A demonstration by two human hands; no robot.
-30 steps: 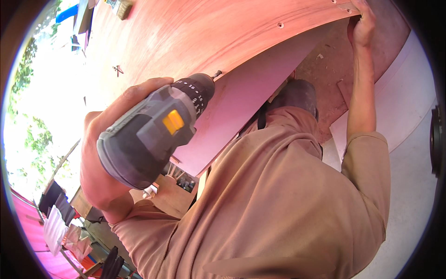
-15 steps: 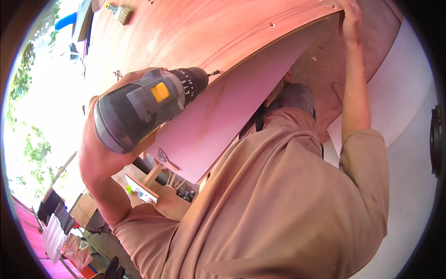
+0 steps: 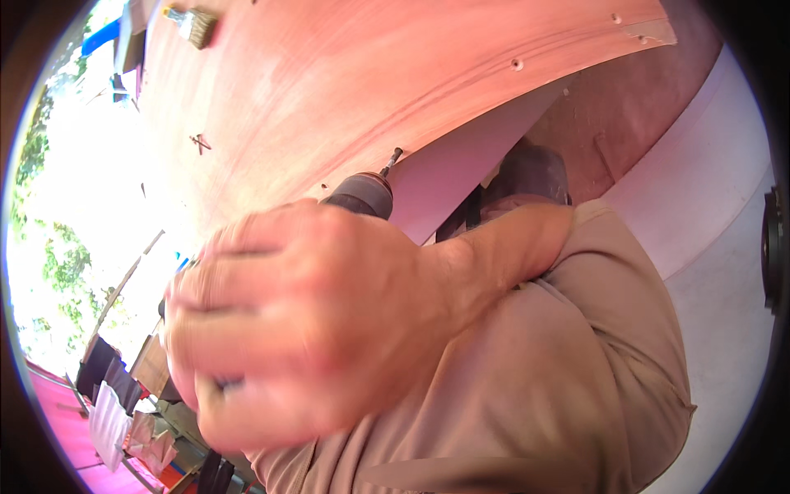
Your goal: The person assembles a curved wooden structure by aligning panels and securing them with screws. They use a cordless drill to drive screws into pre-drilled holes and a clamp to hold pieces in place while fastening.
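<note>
Bright, washed-out daylight with green foliage (image 3: 62, 263) fills the left side of the workspace, and lower down on that side hang pink fabric (image 3: 58, 407) and a crumpled white sheet (image 3: 109, 424). Across the upper part spreads a broad wooden panel (image 3: 329, 90), its surface tinted orange-pink, with streaked grain and a curving near edge. Close to that edge, toward the right corner, sit several small round holes (image 3: 517, 64), and the corner itself has a paler, chipped-looking patch (image 3: 654, 33). A paintbrush (image 3: 193, 26) with pale bristles lies by the panel's far left edge; nearer along the same side, two thin screws or nails (image 3: 200, 143) lie crossed. Another flat sheet (image 3: 485, 156), pinkish mauve, shows below the near edge.

A power drill (image 3: 362, 193) is at the near edge, left of its middle, mostly hidden; only its dark chuck end and the slim bit (image 3: 390, 165) show. The bit's tip appears right by the panel's edge, though whether it touches the wood cannot be told.

The right hand (image 3: 329, 321), large and blurred, reaches across the brown shirt (image 3: 527, 379) with its back uppermost and fingers bent toward the left, covering the drill's body; whether it grips the tool is hidden. The left hand is out of sight, so its state cannot be told.
</note>
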